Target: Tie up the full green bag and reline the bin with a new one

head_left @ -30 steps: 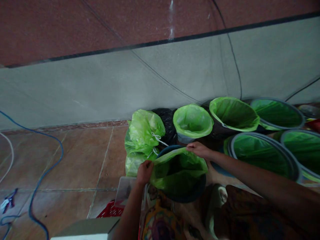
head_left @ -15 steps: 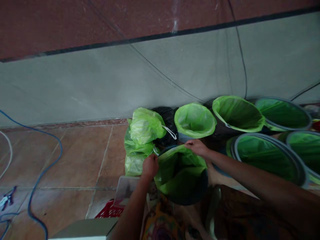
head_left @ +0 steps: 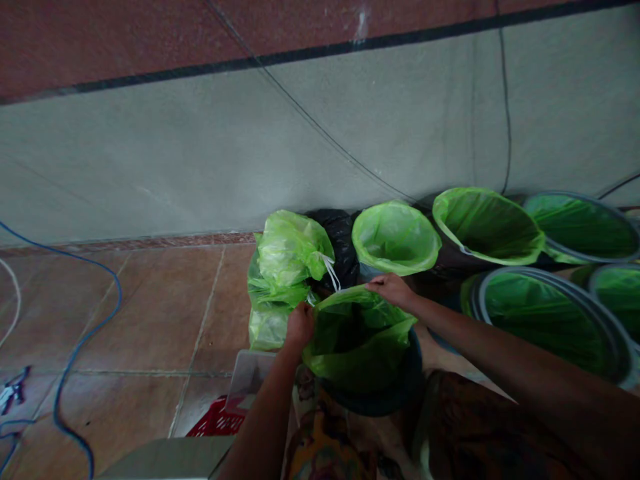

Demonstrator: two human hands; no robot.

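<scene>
Both my hands hold the rim of a green plastic liner bag (head_left: 360, 333) over a dark blue bin (head_left: 395, 393) close in front of me. My left hand (head_left: 299, 325) is closed on the bag's left edge. My right hand (head_left: 393, 290) pinches the far edge of the same bag. The bag's mouth is open and hangs loosely inside the bin. Tied green bags (head_left: 285, 257) with white drawstrings lie just left of the bin, touching a black bag (head_left: 343, 240).
Several bins lined in green stand along the grey wall (head_left: 200, 153) to the right, among them a small one (head_left: 395, 237) and a large grey-rimmed one (head_left: 545, 320). A blue cable (head_left: 95, 333) lies on the tiled floor at left. A red crate (head_left: 217, 420) sits near my legs.
The view has shifted slightly. My left hand has moved right and up along the bag's edge, and my right hand has edged left; the liner sits lower in the bin.
</scene>
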